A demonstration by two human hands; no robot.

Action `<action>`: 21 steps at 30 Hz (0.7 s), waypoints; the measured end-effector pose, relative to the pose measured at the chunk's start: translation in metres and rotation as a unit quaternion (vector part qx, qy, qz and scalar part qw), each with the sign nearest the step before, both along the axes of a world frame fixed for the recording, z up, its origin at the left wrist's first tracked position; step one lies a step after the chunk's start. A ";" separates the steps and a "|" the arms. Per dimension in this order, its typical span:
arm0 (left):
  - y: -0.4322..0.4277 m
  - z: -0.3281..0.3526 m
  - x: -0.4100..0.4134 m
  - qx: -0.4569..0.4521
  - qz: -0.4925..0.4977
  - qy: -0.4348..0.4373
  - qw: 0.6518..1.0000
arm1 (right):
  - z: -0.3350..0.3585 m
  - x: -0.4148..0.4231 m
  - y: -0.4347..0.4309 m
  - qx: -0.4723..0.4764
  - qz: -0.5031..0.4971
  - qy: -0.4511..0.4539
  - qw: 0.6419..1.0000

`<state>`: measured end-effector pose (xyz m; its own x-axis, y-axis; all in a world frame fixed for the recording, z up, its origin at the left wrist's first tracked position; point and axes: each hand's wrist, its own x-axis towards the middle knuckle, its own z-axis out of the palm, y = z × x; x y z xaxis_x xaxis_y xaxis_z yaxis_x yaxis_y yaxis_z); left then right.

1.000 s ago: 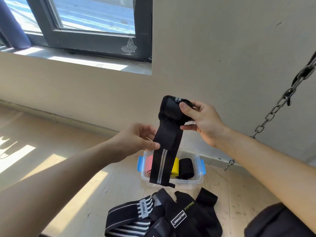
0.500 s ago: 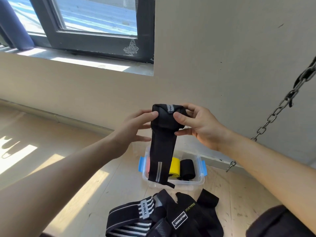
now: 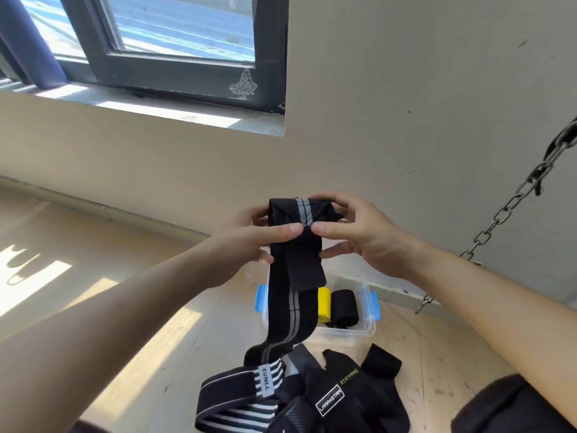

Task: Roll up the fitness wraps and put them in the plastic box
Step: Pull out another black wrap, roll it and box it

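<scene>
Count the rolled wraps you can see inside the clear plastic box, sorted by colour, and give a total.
Yellow roll: 1
Black roll: 1
Total: 2
The striped wrap hanging in front hides the left part of the plastic box, so any roll there cannot be counted.

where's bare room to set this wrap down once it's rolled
Bare floor lies left of the plastic box, and more to its right, toward the chain. Inside, the yellow roll and black roll fill the visible right part; the left hides behind the hanging wrap. The wrap pile in front is crowded.
</scene>
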<state>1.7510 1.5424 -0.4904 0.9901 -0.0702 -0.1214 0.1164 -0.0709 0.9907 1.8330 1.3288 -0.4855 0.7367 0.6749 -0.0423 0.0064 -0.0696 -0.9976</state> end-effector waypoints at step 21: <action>0.005 0.000 0.000 -0.020 -0.087 0.048 0.995 | 0.003 -0.001 -0.004 0.032 0.010 -0.018 0.999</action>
<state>1.7515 1.5471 -0.4902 0.9464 -0.2461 -0.2091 0.2009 -0.0583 0.9779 1.8320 1.3249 -0.4825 0.7230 0.6903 0.0286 0.0435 -0.0043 -0.9990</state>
